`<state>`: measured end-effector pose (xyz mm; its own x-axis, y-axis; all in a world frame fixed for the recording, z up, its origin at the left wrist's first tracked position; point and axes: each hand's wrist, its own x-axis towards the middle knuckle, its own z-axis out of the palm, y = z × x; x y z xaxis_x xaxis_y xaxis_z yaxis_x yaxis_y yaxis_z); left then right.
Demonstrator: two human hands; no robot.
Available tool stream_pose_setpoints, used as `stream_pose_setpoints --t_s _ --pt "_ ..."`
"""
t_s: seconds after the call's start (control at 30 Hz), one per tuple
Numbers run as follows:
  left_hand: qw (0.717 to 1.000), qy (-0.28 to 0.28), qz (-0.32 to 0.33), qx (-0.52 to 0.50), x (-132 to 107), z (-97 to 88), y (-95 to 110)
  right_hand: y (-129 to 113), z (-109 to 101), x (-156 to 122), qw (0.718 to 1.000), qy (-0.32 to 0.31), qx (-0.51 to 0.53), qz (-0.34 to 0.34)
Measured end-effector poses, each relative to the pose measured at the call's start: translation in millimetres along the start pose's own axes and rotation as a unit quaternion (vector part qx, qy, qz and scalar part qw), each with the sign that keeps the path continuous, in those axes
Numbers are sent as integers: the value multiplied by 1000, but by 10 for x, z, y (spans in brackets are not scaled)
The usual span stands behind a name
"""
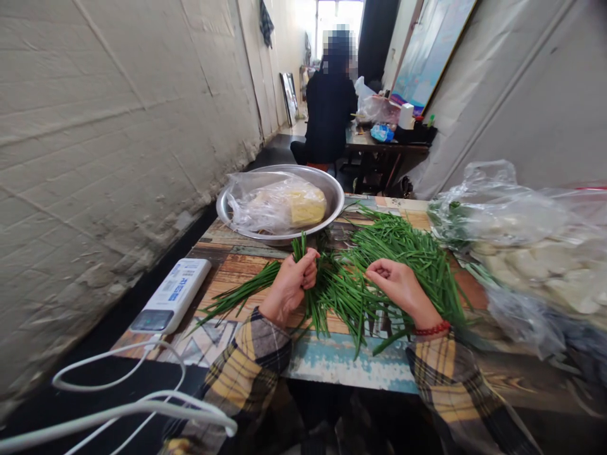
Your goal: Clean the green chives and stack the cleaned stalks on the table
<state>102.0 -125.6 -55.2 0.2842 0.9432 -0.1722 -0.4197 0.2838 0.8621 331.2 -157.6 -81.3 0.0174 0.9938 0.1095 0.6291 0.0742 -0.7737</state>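
Observation:
My left hand (296,280) is closed round a bunch of garlic chives (300,248), whose ends stick up above the fist. To its right, my right hand (394,283) is pinched, thumb against fingers, over the loose chives; a thin pale bit may be at the fingertips, too small to name. A large heap of green chives (396,243) spreads behind and around the right hand. Under and between both hands lie more loose chives (339,294). A smaller sheaf of chives (251,287) rests on the table to the left of my left hand.
A metal bowl (337,212) holding a plastic-wrapped yellow bundle stands behind the hands. Clear bags of pale food (545,265) crowd the right side. A white power bank (175,294) with a white cable (114,351) lies at left. A person (329,117) sits at another table (379,146) beyond.

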Motion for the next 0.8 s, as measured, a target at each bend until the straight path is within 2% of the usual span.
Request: stream_pose_setpoints --t_s 0.17,0.33,0.53,0.63,0.8 --pt "1000 -7 -13 9 7 -19 -33 -80 19 -10 977 -21 206 44" --pt "1000 -20 -13 12 13 -28 -50 -177 31 -46 953 -54 289 76" --pt "1000 -17 -14 17 -2 -8 -35 -203 65 -39 948 -43 306 80" --pt "1000 -18 -16 16 -6 -3 -34 -183 91 -26 953 -28 293 69" --pt "999 -48 -19 13 -7 -18 -55 -133 123 -14 973 16 228 40"
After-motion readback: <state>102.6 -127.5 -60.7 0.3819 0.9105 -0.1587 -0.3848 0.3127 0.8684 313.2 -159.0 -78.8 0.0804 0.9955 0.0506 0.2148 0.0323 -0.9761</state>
